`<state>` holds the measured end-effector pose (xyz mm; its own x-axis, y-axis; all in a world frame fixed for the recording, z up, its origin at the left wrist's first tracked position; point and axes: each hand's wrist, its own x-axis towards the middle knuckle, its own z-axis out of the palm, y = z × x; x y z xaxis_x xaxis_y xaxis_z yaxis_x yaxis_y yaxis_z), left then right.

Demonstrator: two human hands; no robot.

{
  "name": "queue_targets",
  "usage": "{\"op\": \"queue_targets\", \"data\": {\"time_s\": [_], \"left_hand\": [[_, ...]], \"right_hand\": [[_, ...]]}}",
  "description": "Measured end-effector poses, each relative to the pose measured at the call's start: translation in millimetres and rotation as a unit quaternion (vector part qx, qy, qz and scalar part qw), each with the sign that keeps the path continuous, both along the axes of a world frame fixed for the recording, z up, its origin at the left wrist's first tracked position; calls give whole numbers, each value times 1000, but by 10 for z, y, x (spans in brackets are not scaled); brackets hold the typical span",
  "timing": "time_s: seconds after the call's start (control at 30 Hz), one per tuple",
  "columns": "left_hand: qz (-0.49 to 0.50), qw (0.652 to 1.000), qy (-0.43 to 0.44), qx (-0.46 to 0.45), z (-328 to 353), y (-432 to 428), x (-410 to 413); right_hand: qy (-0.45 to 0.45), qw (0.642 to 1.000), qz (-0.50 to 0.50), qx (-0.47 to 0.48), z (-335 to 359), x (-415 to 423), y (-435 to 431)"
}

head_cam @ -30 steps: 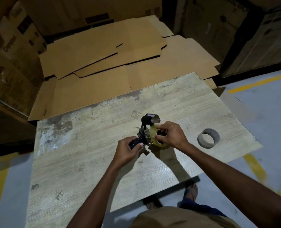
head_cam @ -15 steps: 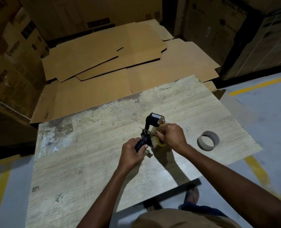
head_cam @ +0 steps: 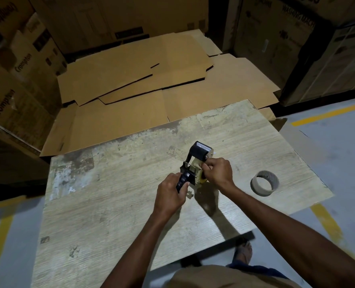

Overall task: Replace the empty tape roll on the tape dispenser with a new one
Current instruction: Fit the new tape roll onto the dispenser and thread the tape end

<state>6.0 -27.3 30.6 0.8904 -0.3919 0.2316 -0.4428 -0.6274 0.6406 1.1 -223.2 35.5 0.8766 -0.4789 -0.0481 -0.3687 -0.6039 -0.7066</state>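
A black hand-held tape dispenser [head_cam: 195, 161] stands over the middle of the worn wooden table [head_cam: 114, 204]. My left hand [head_cam: 171, 192] grips its dark handle from below. A tan tape roll [head_cam: 197, 170] sits in the dispenser's frame, and my right hand [head_cam: 217, 171] has its fingers curled on the roll's right side, hiding most of it. The dispenser's black roller head points away from me. An empty grey cardboard tape core [head_cam: 264, 182] lies flat on the table to the right, apart from both hands.
Flattened cardboard sheets [head_cam: 143, 80] cover the floor beyond the table's far edge. Stacked printed cartons [head_cam: 20, 75] rise on the left and at the right rear. Yellow floor lines [head_cam: 326, 223] run past the table's right side. My sandalled foot shows under the near edge.
The dispenser has tilted so that its roller head points further away, and my right hand has shifted on the tape roll. The empty core has not moved.
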Motion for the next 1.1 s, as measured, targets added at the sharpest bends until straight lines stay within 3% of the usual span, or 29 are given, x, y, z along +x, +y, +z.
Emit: {"op": "queue_targets", "data": {"time_s": [0.27, 0.4, 0.63, 0.87, 1.1], "left_hand": [[6, 999, -31, 37, 102, -159, -39], [21, 998, -33, 47, 163, -236, -27], [27, 997, -41, 58, 259, -302, 23], [19, 996, -59, 67, 364, -363, 84], [20, 995, -67, 64, 397, -383, 116]], "right_hand": [[-32, 968, -106, 226, 223, -2, 51], [-48, 951, -120, 282, 313, -1, 91], [-65, 947, -143, 281, 359, 7, 87], [-97, 956, -191, 200, 439, -7, 121], [-137, 962, -178, 157, 551, -59, 160]]}}
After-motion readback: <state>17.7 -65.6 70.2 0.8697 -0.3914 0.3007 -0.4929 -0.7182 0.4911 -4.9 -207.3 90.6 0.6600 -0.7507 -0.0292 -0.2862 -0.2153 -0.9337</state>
